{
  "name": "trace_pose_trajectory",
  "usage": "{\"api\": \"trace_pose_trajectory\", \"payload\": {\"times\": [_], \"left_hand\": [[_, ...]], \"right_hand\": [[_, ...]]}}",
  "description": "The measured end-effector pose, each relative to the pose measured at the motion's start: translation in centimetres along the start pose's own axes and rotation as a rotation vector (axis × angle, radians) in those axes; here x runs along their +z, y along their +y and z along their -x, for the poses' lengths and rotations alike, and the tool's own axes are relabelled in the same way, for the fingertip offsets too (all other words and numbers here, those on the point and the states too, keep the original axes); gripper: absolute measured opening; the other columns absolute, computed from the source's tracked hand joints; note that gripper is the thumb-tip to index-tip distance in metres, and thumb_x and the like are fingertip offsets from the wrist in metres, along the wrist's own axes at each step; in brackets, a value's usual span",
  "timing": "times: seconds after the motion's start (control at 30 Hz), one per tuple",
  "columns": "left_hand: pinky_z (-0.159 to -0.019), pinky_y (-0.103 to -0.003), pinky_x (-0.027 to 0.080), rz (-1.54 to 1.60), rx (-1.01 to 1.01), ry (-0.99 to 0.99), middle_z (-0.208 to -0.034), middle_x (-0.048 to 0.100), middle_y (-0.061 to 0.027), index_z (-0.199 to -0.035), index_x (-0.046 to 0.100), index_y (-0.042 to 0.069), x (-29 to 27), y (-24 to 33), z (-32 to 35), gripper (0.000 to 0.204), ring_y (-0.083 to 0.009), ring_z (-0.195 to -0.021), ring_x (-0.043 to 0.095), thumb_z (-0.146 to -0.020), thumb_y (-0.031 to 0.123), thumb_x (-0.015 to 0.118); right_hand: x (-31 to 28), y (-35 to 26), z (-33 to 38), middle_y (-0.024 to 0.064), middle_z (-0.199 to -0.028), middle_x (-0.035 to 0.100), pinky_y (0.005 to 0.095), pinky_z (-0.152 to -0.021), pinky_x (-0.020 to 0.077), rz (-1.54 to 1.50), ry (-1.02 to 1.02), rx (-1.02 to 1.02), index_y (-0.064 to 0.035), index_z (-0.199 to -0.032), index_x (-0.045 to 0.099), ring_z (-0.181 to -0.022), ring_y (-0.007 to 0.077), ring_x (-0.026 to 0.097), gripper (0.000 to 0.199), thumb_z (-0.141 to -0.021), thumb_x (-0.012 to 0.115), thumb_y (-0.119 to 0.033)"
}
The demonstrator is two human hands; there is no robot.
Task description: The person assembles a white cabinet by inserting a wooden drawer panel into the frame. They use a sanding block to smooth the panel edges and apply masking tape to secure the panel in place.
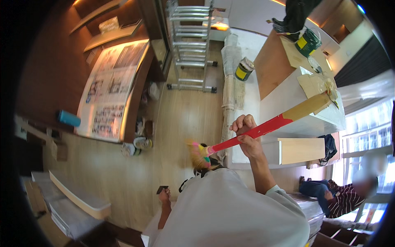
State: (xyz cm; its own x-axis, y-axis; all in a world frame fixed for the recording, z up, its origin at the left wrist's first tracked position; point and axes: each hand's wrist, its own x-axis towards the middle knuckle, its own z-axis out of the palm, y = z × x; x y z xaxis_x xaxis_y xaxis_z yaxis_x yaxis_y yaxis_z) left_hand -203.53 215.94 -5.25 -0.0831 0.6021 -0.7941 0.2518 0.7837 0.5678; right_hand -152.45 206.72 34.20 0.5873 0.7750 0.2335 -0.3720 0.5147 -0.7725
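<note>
Nearest the lens: long broom (pixel 269 126), slanting across the view, tan upper end of the shaft high at right, red length below it. Right hand (pixel 249 142) wrapped round the red part, thumb across it, fingers curled on the other side. Left hand (pixel 164 195) well apart, low by the body, closed round a dark flat piece (pixel 162 189); too small to tell what.

Handling, my judgement: light for its length, shaft stiff, bristles springy. Red covering looks smooth, perhaps slick under a sweaty palm. Best hold is the bare red stretch, one hand there and a second higher up for steering; the long tail above the grip could knock things. Nothing fragile about it.

Below: bristles (pixel 196 155), yellowish and blurred, over the wood floor (pixel 183 119); contact with the boards can't be told.

Farther off, left: counter spread with newspaper (pixel 113 84), blue cylinder (pixel 69 118) at its edge. Ahead: metal ladder (pixel 190 64); right of it, a dark green can (pixel 242 73) with a yellow label. Far right: seated person (pixel 345 201) in a striped top.
</note>
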Motion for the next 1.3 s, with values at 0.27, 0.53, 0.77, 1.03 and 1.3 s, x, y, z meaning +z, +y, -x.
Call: {"api": "trace_pose_trajectory", "payload": {"times": [0.27,0.53,0.77,1.03,1.3], "left_hand": [[-0.049,-0.03,0.046,-0.139,0.285,-0.157,-0.078,0.068,-0.0121,-0.089,0.069,-0.006,5.0,8.1,-3.4,0.039,-0.0191,-0.059,0.062,-0.102,0.025,0.049],[-0.055,-0.035,0.051,-0.147,0.191,-0.23,-0.082,0.07,-0.0144,-0.095,0.07,-0.005,5.7,11.5,-7.9,0.035,-0.0233,-0.066,0.066,-0.101,0.024,0.05],[-0.056,-0.035,0.051,-1.191,0.76,-0.244,-0.082,0.071,-0.0135,-0.095,0.07,-0.004,4.4,16.8,-12.0,0.034,-0.0234,-0.066,0.066,-0.101,0.024,0.05],[-0.054,-0.034,0.048,-0.109,0.22,-0.111,-0.079,0.069,-0.0096,-0.09,0.071,-0.001,6.2,25.0,-13.7,0.034,-0.0211,-0.063,0.064,-0.099,0.029,0.058],[-0.056,-0.029,0.051,-0.193,0.133,-0.055,-0.077,0.071,-0.0078,-0.088,0.075,0.001,6.6,24.4,-12.9,0.032,-0.0163,-0.061,0.065,-0.097,0.027,0.06]], "right_hand": [[0.6,-3.1,-8.1,0.001,-0.098,0.045,0.0366,-0.097,0.0455,-0.341,-0.136,-0.103,-0.0192,-0.098,0.039,-0.1,0.0184,0.054,0.048,-0.067,0.063,0.007],[0.1,-2.7,-11.3,0.0012,-0.098,0.045,0.0367,-0.094,0.0463,-0.39,-0.078,-0.128,-0.0191,-0.095,0.039,-0.1,0.0186,0.053,0.044,-0.066,0.06,0.007],[0.9,0.0,-11.8,0.0035,-0.093,0.048,0.0338,-0.085,0.047,-0.197,0.206,-0.15,-0.0163,-0.092,0.041,-0.088,0.018,0.056,0.032,-0.082,0.069,-0.005],[-1.0,8.2,-13.3,0.0052,-0.089,0.063,0.0282,-0.079,0.0464,0.327,0.691,-0.045,-0.0067,-0.087,0.054,-0.08,0.012,0.055,0.013,-0.097,0.063,-0.008],[-3.9,12.3,-9.7,0.0108,-0.098,0.068,0.0328,-0.086,0.0505,0.696,0.8,0.003,-0.0042,-0.092,0.059,-0.091,0.0175,0.062,0.007,-0.096,0.062,-0.008]]}}
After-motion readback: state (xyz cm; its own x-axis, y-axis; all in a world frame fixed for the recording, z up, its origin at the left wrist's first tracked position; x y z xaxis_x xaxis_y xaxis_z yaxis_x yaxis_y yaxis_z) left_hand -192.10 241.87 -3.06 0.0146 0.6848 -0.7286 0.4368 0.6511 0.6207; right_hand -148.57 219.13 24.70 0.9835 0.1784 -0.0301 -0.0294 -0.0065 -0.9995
